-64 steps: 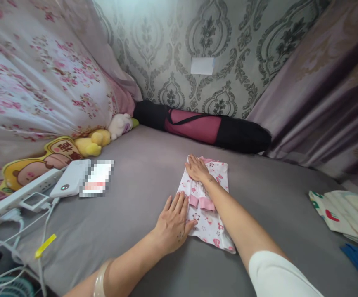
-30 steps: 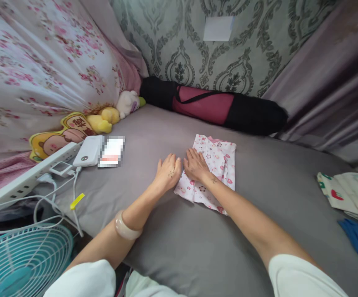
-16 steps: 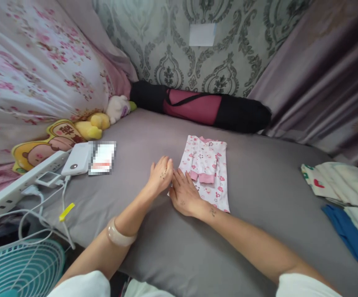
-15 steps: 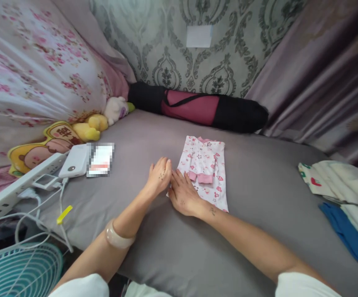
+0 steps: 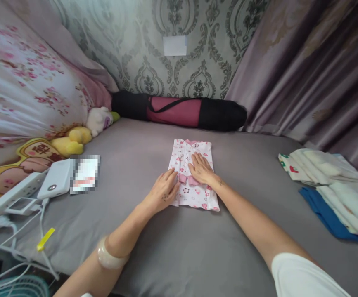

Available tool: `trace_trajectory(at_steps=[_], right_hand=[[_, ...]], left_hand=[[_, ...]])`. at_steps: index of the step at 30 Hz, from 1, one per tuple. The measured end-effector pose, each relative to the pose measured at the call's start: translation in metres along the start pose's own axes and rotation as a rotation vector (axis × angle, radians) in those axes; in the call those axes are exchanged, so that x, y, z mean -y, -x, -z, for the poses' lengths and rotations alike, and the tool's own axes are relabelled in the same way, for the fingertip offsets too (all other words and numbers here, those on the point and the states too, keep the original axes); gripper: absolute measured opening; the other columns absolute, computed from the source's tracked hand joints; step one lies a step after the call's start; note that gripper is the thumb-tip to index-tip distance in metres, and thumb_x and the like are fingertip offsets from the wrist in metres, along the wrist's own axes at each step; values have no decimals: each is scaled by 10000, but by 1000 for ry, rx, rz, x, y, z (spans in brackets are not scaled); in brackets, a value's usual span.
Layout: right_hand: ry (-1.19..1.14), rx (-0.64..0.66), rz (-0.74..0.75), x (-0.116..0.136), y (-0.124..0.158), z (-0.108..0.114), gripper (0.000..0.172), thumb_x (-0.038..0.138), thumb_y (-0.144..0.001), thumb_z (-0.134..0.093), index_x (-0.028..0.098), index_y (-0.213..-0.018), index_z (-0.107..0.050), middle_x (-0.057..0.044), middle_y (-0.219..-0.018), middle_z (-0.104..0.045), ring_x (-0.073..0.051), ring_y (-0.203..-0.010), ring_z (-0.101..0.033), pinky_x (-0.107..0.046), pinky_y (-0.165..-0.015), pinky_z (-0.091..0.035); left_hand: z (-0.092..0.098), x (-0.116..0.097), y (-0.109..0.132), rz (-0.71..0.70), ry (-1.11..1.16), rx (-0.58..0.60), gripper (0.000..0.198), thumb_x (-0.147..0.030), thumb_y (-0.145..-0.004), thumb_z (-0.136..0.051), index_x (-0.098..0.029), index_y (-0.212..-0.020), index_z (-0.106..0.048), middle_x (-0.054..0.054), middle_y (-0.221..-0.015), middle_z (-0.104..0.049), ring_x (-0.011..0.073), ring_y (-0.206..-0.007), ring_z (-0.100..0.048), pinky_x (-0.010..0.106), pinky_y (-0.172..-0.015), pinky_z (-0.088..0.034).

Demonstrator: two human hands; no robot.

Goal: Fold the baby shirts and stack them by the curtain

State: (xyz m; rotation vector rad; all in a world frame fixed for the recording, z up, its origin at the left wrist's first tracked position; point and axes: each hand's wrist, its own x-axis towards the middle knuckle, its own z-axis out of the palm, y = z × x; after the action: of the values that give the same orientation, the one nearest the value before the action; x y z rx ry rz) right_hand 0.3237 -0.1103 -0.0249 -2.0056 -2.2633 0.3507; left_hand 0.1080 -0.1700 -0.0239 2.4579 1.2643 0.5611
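A small white garment (image 5: pixel 197 201) with pink and red prints lies folded on the grey bed sheet (image 5: pixel 179 255), its pink cuffs turned inward near the middle. My left hand (image 5: pixel 164 190) rests at the garment's left edge, fingers extended and partly on the cloth. Flat on the right half of the garment lies my right hand (image 5: pixel 201 169), its fingers spread, just above the pink cuffs. Neither hand grips anything.
Folded clothes (image 5: pixel 330 165) and a blue cloth (image 5: pixel 327 218) lie at the right. A black and maroon bag (image 5: pixel 179 111) rests along the wall. At the left are plush toys (image 5: pixel 70 142), a power bank (image 5: pixel 55 179), a power strip (image 5: pixel 11 198) and cables.
My right hand has moved from the garment's left edge onto its right half. My left hand has opened out and now lies on the left edge. The view has shifted to the right.
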Motion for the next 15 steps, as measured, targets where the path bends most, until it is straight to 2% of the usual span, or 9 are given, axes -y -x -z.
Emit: trace_trajectory(at_steps=[3,7,11,15], right_hand=[[-83,25,28,2,17,12,660,427,-983,-143,57,-1527,-186,-123,-1606,-74,-225,-1479,-28,-411,-1194,-75],[-105,-10,119,5,66,21,655,471,-987,-120,127,-1543,-158,-74,-1610,-59,-202,-1479,-4,-444,-1198,-65],[-48,4,193,10,106,8,638,475,-991,-141,152,-1538,-202,-80,-1603,-114,-212,-1478,-54,-462,-1199,-105],[-3,-19,214,14,112,-10,650,475,-993,-161,112,-1530,-217,-101,-1600,-100,-227,-1478,-35,-471,-1200,-76]], left_hand=[[1,-2,3,-63,-21,31,470,-380,-980,-328,-138,-1369,-436,190,-1475,-413,267,-1387,-371,491,-1131,-320],[4,-10,6,-119,-26,61,459,-397,-987,-336,-185,-1384,-429,151,-1491,-407,255,-1413,-326,502,-1153,-277],[6,-19,8,-144,-29,145,503,-438,-988,-328,-185,-1415,-410,140,-1509,-387,243,-1432,-287,488,-1164,-256],[5,-21,8,-167,-57,191,554,-480,-980,-330,-176,-1440,-385,140,-1538,-331,245,-1455,-216,493,-1175,-220]])
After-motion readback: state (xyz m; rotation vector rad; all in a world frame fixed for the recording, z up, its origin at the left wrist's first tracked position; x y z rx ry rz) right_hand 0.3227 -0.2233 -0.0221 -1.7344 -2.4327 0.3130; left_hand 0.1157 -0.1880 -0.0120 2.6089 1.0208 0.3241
